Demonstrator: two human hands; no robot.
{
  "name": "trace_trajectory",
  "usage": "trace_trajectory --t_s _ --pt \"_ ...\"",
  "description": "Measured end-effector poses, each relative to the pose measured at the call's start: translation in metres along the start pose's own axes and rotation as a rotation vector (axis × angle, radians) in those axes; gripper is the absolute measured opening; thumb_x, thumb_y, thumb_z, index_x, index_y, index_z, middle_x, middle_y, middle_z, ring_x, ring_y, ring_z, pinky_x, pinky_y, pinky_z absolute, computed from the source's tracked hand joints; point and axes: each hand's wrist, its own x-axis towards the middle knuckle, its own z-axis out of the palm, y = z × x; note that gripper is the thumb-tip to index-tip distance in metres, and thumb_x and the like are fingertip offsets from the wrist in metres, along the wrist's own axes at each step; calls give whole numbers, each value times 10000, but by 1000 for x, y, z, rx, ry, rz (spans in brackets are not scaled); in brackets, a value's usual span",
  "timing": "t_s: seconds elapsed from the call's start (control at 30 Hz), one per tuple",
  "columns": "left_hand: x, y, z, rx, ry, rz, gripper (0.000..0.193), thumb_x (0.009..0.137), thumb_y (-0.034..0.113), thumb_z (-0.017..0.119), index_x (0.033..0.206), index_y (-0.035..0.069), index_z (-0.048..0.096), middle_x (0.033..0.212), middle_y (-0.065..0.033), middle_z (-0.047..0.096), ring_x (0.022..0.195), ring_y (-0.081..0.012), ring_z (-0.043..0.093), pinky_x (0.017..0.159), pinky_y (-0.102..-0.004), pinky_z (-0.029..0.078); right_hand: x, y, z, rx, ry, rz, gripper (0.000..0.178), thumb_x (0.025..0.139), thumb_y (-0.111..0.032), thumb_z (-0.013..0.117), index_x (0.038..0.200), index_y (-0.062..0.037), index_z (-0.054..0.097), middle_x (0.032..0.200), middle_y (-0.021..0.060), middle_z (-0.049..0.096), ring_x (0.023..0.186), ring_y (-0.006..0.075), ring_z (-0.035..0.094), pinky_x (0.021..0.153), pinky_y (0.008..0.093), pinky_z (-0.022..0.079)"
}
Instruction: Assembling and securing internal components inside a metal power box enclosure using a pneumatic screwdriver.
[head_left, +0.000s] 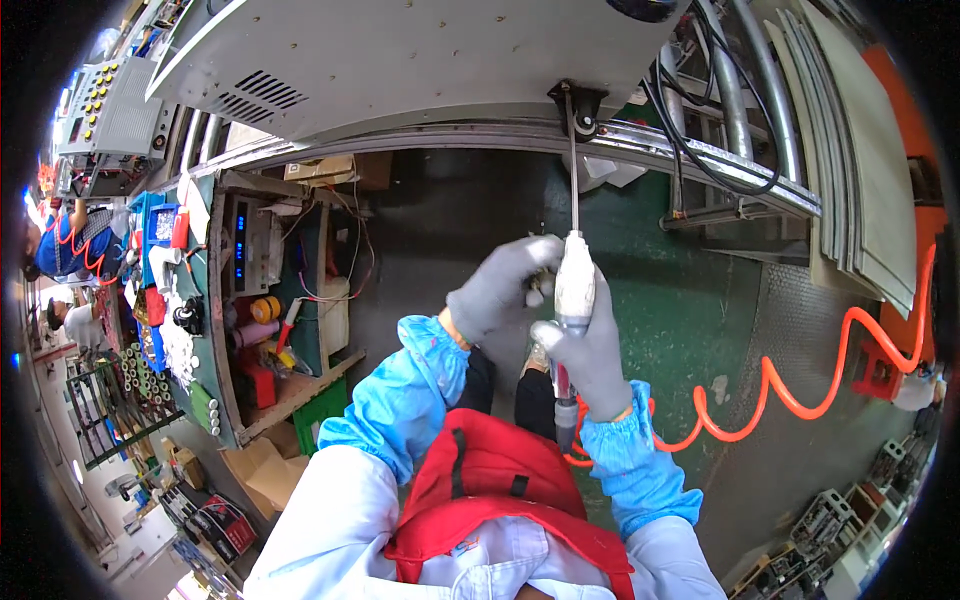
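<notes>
My right hand [597,362], in a grey glove, is wrapped round a pneumatic screwdriver [575,275] with a white front grip. From it a long thin bit [574,190] runs up to the black caster [580,108] on the edge of a grey metal cabinet [420,60]. An orange coiled air hose [765,395] is at the tool's rear. Just left of the grip, my left hand [497,290] has its gloved fingers curled. Small pale bits show at its fingertips, too small to name. Whether the bit touches a screw I cannot tell.
A metal rail [715,165] runs under the cabinet, with black cables [690,135] hanging at the right. Flat panels [870,150] lean further right. At left stands a cluttered workbench [225,330] with shelves; other people [75,240] are beyond it.
</notes>
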Motion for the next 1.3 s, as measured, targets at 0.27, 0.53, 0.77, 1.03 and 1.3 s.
trace_trajectory --t_s 0.27,0.53,0.77,1.03,1.3 --pt "-7 33 -10 -31 295 92 295 983 234 545 1167 3 550 897 -42 588 623 -42 428 448 -156 344 -72 -3 -37 -99 -118 181 976 670 -120 781 1489 -34 259 1314 149 511 1198 245 526 994 357 437" --pt "15 60 11 -380 356 130 180 1020 191 503 1064 20 537 842 -22 534 616 -41 411 452 -138 319 -113 -12 -67 -35 -254 301 1051 664 -189 817 1519 -46 223 1274 110 542 913 152 582 790 303 494" --pt "20 44 -12 -405 112 162 247 1011 272 536 1063 31 554 799 2 496 593 -34 363 429 -136 300 -120 -13 -73 -39 -258 284 1033 683 -219 818 1510 -29 230 1201 81 568 829 121 565 749 296 490" --pt "15 56 -3 -226 137 107 368 1003 380 535 1040 14 550 731 18 464 531 -23 348 414 -149 276 -118 -9 -80 -138 -281 238 1044 685 -255 821 1511 -34 222 1129 102 594 827 129 570 750 298 491" --pt "16 80 -2 208 155 50 383 989 383 565 986 0 579 649 34 472 494 -12 367 415 -155 282 -113 -20 -92 -362 -287 273 1073 647 -214 818 1520 -49 218 1031 66 602 774 128 556 705 286 480"
